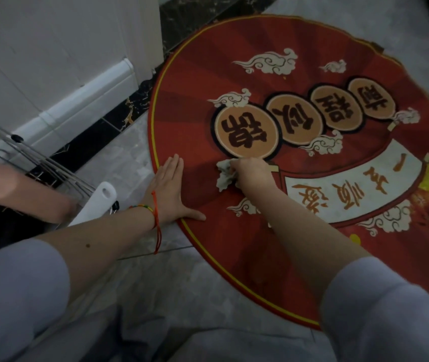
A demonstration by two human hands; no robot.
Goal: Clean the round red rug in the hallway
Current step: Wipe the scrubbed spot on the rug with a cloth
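The round red rug [234,61] with a yellow border, cloud patterns and orange circles of characters lies on the grey tiled floor. My left hand [171,189] lies flat with straight fingers on the rug's near left edge, pressing it down. A red string bracelet hangs from that wrist. My right hand [250,173] grips a crumpled pale cloth [225,176] against the rug, just below the nearest orange circle. Most of the cloth is hidden under my fingers.
A metal wire rack [38,158] and a white plastic handle [95,202] stand on the floor at the left, close to my left forearm. A white wall with skirting board [85,100] and dark marble trim [119,118] runs behind them. Another person's arm [12,184] reaches in at the left edge.
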